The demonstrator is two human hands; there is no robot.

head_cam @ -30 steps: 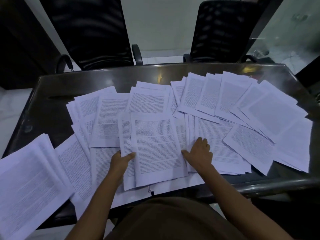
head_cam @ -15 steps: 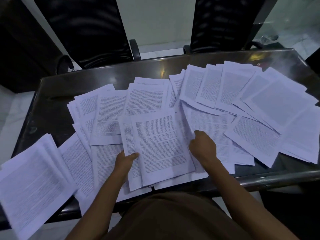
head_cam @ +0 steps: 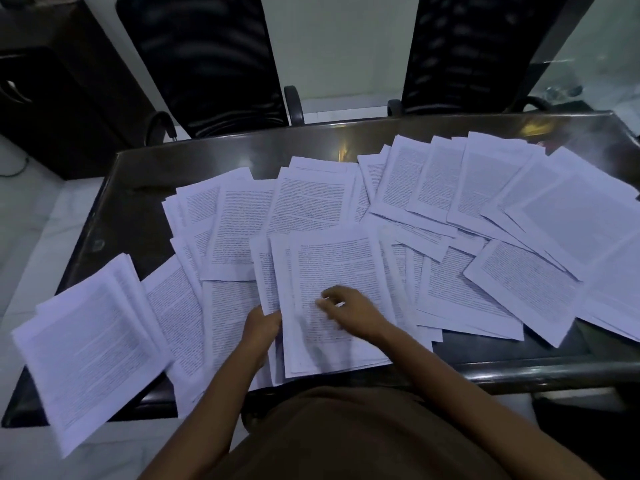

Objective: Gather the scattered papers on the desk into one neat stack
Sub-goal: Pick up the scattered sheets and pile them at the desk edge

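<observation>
Right hand [head_cam: 349,311] a blur

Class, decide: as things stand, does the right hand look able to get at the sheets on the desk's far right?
Probably yes. The right hand lies on the centre stack, seemingly holding nothing, and only flat paper lies between it and the far-right sheets.

The left hand [head_cam: 261,327] grips the stack [head_cam: 332,261] by its left edge. The right hand [head_cam: 353,311] rests atop it. Loose papers [head_cam: 519,278] surround it.
</observation>
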